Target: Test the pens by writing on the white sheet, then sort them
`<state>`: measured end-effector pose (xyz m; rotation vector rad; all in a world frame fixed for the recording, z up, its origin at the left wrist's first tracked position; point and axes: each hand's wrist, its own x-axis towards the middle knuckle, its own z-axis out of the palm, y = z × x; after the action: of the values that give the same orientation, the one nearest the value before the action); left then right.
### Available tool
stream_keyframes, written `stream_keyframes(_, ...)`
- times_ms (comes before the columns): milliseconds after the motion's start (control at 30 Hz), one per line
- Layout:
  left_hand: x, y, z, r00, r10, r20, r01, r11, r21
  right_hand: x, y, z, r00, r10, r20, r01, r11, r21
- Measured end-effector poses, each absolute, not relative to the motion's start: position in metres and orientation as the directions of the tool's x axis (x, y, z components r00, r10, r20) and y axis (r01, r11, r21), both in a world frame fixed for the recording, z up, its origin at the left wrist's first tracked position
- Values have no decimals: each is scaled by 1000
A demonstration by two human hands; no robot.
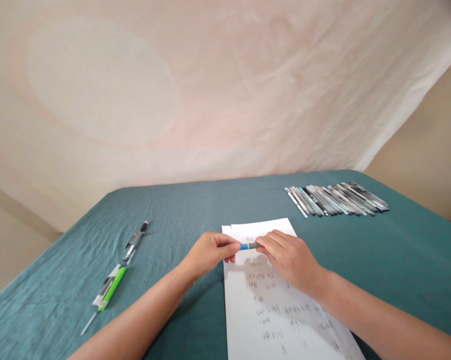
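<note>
Paper: a white sheet (244,320) with a second one showing at its edges runs from the bottom of the view to a little beyond both hands; dark handwriting (266,312) covers part of it, too blurred to read.
Green tube: bright green (113,288), lying slanted on the counter, well to the left of the left hand.
Rod: a thin pale piece (89,322) pointing nearer from the tube's lower end, on the same side of the left hand.
Pale pieces: white and grey, narrow (107,285), just beside the tube on the side away from the left hand; what they are is unclear.
Right hand: above the paper (287,255), thumb and fingers pinching the pen's grey end.
Left hand: by the paper's left edge (214,250), thumb and forefinger pinching the pen's blue end, the other fingers curled below.
Pen: between the two hands (244,246), roughly level over the paper's upper part; blue, a white ring and grey show, both ends hidden by fingers.
Dark pens: a small group, black and clear (136,241), left of the left hand and slightly farther off than the tube.
Row of pens: many, side by side (334,199), white, grey, black and light blue, beyond the right hand and to its right.
Counter: teal cloth (191,210), creased on the left, stretching past both hands.
Backdrop: pale, wrinkled cloth (248,90) behind everything.
</note>
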<state>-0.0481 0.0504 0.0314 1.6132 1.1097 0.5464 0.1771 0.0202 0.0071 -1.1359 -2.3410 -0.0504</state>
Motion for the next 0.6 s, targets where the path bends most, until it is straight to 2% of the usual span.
stream_keyframes(100,-47,47,32,460,877,-140,452,-95,887,177,19,7,-530,730,431,734,650,-197)
stream_keyframes(233,-44,41,35,442,897,-25,529,-238,815,179,20,2,-510,778,367,695,625,-357)
stream_keyframes(367,-45,45,34,412,910,-53,514,-184,838,181,24,0,-448,796,406,671,600,-436)
stream_keyframes(433,-47,50,33,421,900,-114,460,-104,882,183,26,2,-423,785,453,689,603,-401)
stream_keyframes(600,-55,55,35,524,828,-202,318,29,947,187,27,4,-466,730,501,751,625,-213)
